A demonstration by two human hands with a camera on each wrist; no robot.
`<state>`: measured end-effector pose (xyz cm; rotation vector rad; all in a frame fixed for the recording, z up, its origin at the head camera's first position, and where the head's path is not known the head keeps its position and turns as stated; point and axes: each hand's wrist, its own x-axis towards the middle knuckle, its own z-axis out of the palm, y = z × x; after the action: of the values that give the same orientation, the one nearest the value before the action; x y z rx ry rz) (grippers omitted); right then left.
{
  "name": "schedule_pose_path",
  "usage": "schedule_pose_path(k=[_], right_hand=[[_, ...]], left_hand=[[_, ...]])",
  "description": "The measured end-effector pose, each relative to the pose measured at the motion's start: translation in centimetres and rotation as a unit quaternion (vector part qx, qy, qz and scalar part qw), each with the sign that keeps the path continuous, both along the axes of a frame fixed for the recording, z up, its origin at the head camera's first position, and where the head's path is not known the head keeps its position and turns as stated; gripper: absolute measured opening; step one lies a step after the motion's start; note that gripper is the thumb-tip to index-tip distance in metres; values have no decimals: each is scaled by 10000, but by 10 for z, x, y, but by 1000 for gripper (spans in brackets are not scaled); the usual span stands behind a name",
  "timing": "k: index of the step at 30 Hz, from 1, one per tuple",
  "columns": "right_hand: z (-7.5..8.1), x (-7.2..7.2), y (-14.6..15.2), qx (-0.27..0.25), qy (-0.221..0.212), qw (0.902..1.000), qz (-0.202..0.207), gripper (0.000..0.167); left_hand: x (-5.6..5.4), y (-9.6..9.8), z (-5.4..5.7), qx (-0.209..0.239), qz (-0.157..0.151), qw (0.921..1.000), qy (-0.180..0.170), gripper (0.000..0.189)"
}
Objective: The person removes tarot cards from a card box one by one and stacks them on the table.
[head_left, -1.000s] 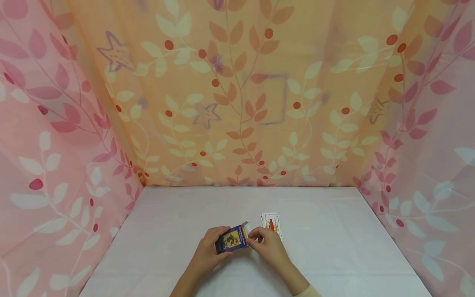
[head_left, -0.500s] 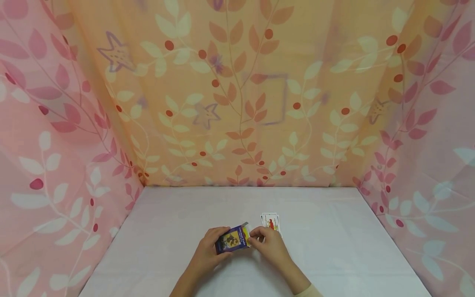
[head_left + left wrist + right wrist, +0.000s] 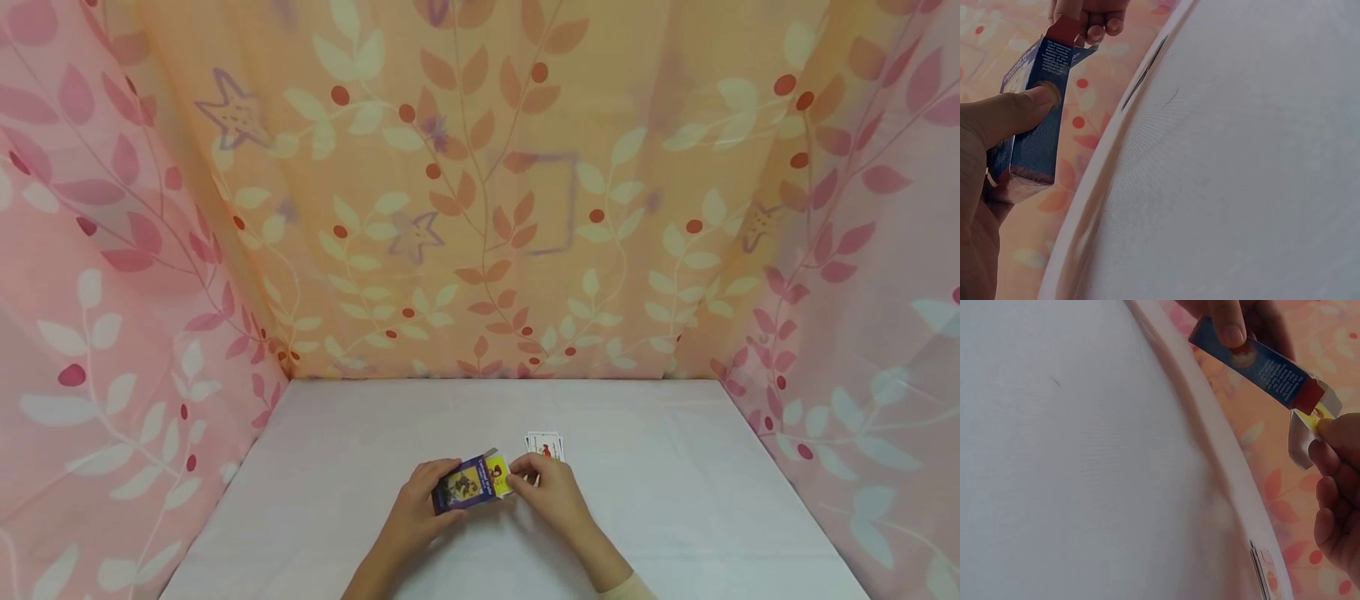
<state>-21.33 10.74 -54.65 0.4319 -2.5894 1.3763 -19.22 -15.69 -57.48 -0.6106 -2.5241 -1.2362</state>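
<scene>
In my left hand (image 3: pixel 422 504) I grip a dark blue card box (image 3: pixel 459 487) with a picture on its front. The left wrist view shows the thumb pressed on the narrow side of the box (image 3: pixel 1041 134). The box's right end is unfolded, and a yellow card (image 3: pixel 497 473) sticks partly out of it. My right hand (image 3: pixel 553 493) pinches the card's outer edge between thumb and fingers. In the right wrist view the yellow card (image 3: pixel 1312 417) shows between the flaps and the fingertips. How many cards are in that pinch is hidden.
A small stack of cards (image 3: pixel 545 443) lies face up on the white table (image 3: pixel 360 433), just behind my right hand and partly covered by it. Leaf-patterned curtains (image 3: pixel 480 208) enclose the table at the back and both sides.
My right hand has shifted slightly right, drawing the yellow card farther out of the box. The left hand and the box have barely moved.
</scene>
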Motion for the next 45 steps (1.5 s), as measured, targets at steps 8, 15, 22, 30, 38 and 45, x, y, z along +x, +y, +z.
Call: schedule_pose_path(k=[8,15,22,30,38,45], right_hand=[[4,-1,4,-169,-263,9995,-15,9],[8,-1,7,-333,-288,9990,53,8],[12,-1,12,-453,-476,9978,3,8],[17,-2,20,-504,-587,9970,29,8],[19,-5,27,-500,-576,9970,-151,9],[22,-6,33,-555,-590,9965,-224,9]], left_hand=[[-1,-1,1,-8,31,10000,28,83],[-1,-1,2,-119,124,9999,4,82],[0,0,4,-112,187,9997,-109,84],[-1,0,0,-160,215,9996,109,84],[-1,0,1,-134,216,9997,-20,82],[-1,-1,1,-126,200,9997,-95,81]])
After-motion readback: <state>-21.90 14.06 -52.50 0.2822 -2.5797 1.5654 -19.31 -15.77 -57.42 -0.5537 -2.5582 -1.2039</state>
